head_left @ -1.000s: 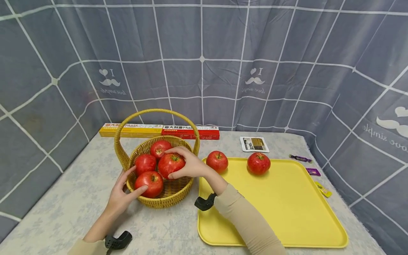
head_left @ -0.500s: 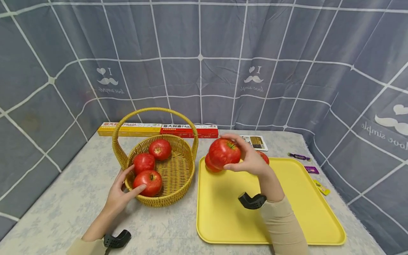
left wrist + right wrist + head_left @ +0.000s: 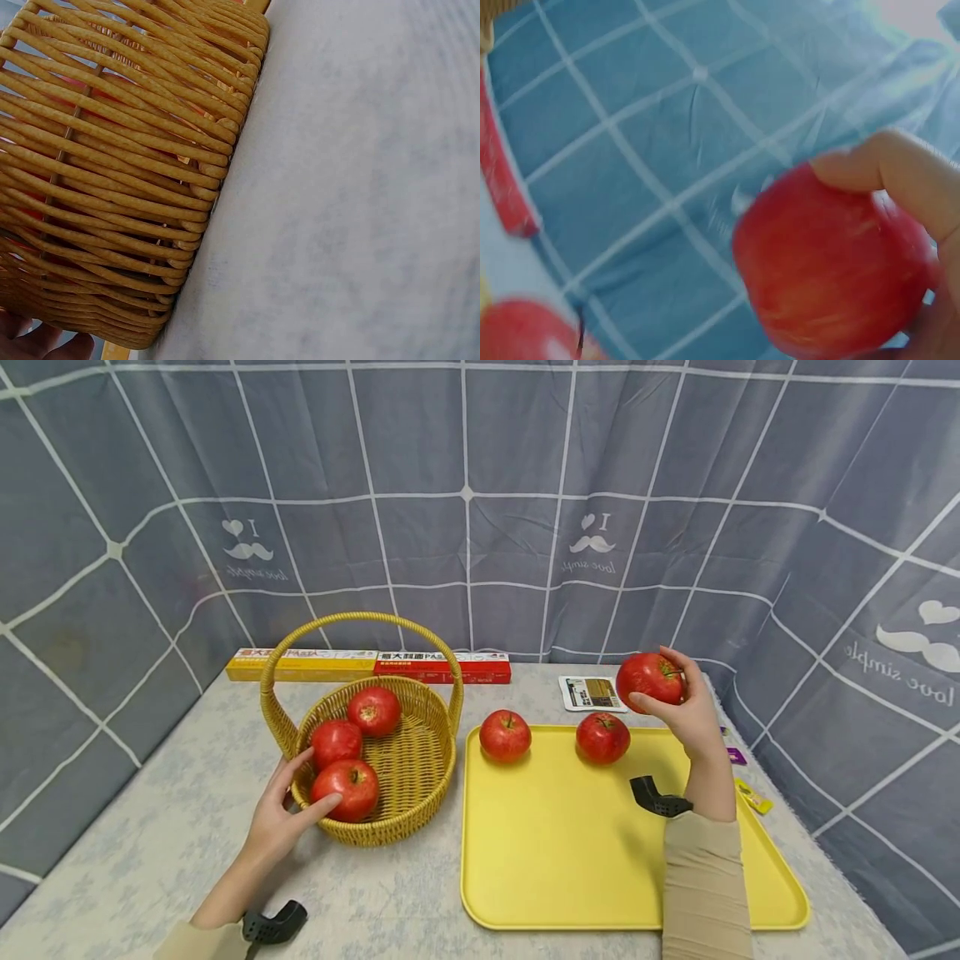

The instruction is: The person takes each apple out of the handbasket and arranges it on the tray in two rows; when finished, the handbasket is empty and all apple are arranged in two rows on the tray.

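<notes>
My right hand [image 3: 693,714] grips a red apple [image 3: 645,679] in the air above the far right part of the yellow tray [image 3: 555,852]. In the right wrist view, thumb and fingers hold that apple [image 3: 829,259] from the side. At the left, my left hand [image 3: 273,822] holds the near left rim of a wicker basket [image 3: 420,810], its thumb over the edge by an apple [image 3: 348,789]. Two more apples, one in the middle [image 3: 337,743] and one at the back [image 3: 374,711], lie inside. On the tray's far edge sit a left apple [image 3: 506,737] and a right apple [image 3: 603,738].
Behind the basket lie a yellow pasta box [image 3: 300,668] and a red pasta box [image 3: 442,670]. A flat white packet [image 3: 588,694] is behind the tray. Small wrapped candies, including a yellow one [image 3: 753,796], line its right side. The basket's handle [image 3: 360,617] arches upward.
The right hand has lifted one apple out of the basket and carried it rightward, past the two apples on the tray. My left hand has stayed at the basket's rim.
</notes>
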A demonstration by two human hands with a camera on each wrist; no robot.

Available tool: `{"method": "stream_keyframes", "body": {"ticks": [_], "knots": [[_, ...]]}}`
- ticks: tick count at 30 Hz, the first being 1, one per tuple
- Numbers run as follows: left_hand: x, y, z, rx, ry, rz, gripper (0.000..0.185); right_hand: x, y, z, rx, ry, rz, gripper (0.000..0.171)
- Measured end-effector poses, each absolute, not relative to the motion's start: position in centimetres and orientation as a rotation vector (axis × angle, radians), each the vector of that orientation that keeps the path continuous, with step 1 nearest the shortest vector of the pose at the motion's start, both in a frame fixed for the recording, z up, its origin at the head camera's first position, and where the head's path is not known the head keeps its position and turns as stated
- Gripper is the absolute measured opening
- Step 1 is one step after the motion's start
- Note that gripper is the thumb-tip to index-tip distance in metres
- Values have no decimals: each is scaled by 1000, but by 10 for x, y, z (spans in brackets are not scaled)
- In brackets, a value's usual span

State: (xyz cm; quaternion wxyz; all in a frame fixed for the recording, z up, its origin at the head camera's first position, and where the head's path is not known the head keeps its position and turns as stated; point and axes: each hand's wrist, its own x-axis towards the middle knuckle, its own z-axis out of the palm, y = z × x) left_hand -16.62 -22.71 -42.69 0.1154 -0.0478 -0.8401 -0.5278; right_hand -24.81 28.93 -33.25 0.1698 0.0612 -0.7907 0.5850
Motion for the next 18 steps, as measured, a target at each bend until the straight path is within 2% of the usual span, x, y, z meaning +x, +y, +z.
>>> {"method": "stream_keyframes", "body": {"ticks": [7,18], "knots": [[-166,-227,-428,-146,-2458,-1556,74,-268,305,-368,-324,-2110,1634,78],[-168,-229,-427,-149,-2458,-1558,75,-282,325,-424,-615,-2076,1448,84]]}}
